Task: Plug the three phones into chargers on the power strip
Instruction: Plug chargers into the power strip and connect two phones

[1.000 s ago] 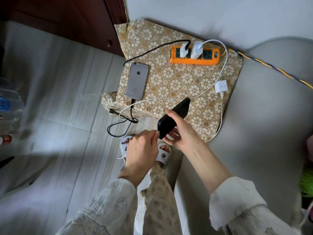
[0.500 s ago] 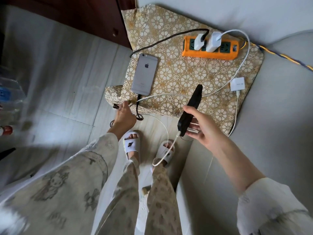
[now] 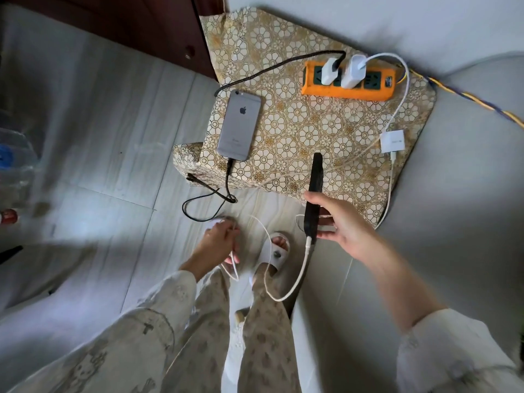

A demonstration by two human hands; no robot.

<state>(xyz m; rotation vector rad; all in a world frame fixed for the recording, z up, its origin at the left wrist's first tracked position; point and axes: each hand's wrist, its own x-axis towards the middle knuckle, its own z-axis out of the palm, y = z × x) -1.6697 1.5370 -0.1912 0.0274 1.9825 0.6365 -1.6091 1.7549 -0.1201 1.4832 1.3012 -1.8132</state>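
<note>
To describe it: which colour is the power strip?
Orange power strip, clearest in the head view.

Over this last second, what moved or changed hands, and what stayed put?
The left hand left the black phone, reached toward the stool, then dropped to pinch the white cable. That cable now hangs plugged into the phone, held by the right hand. Silver phone and power strip unchanged.

phones: 2 (image 3: 239,126) (image 3: 313,198) | chargers: 3 (image 3: 330,70) (image 3: 353,71) (image 3: 392,141) | power strip: 1 (image 3: 346,92)

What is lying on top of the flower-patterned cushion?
On the cushion lie a silver iPhone face down, an orange power strip holding two white chargers, and a loose white charger. The phone's screen is hidden.
</note>
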